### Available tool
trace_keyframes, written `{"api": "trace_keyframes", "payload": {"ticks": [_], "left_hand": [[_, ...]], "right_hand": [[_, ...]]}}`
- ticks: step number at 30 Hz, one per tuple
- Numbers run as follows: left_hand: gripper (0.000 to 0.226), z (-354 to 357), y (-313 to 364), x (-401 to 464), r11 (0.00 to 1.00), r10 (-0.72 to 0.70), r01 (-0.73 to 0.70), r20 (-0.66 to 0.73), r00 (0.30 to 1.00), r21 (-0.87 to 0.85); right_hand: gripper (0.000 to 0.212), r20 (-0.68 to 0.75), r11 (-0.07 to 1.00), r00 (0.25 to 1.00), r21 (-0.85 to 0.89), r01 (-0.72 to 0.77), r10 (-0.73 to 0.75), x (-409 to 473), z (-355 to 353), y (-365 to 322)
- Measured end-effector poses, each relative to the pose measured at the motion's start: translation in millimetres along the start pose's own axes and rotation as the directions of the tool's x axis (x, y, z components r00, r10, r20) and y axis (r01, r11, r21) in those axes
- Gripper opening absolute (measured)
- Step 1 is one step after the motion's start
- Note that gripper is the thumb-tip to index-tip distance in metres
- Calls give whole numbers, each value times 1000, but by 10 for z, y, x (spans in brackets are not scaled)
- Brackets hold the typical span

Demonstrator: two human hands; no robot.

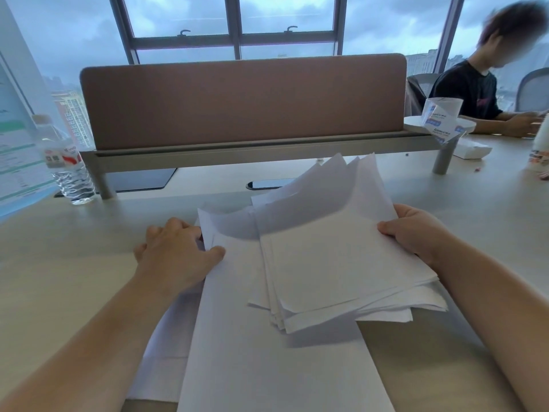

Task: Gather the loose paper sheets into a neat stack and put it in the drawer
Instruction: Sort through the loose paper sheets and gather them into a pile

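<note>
Paper: light, floppy, slippery; grip both side edges.
R hand (416, 230) pinches ragged pile (341, 263) at right edge; L hand (178, 251) pinches flat sheets (237, 337) at left.

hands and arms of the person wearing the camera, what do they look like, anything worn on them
Both forearms are bare as far as the picture shows: no sleeves, watch, bracelets or gloves. The left hand and right hand show no rings on the parts in view. Nails look short and unpainted.
</note>
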State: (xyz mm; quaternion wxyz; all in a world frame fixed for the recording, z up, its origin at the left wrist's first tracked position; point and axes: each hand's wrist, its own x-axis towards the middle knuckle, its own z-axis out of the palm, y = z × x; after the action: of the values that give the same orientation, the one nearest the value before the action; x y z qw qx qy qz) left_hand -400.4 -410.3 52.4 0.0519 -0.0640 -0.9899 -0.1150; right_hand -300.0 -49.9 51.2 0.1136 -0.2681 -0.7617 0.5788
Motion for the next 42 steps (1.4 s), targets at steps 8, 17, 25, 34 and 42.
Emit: {"api": "trace_keyframes", "payload": {"ticks": [8,17,25,34,42], "left_hand": [[28,1,-45,4,991,11,-54,-328,945,-123],[32,-27,-14,14,912,30,-20,19,999,-410],[17,-89,-77,70,859,-96,50,-64,993,-510],[14,-146,-240,83,428,-411,108,-87,907,-898],[22,-68,-183,149,366,-241,211,127,962,-907]], "right_hand": [[35,-12,999,1000,-49,11,-12,-42,38,-8],[28,-92,928,993,-372,29,-68,-17,83,45],[27,-114,883,986,-466,53,-120,-18,54,59],[34,-143,833,979,-552,44,-147,-30,2,26],[29,-220,954,971,-300,27,-97,25,-81,56]]}}
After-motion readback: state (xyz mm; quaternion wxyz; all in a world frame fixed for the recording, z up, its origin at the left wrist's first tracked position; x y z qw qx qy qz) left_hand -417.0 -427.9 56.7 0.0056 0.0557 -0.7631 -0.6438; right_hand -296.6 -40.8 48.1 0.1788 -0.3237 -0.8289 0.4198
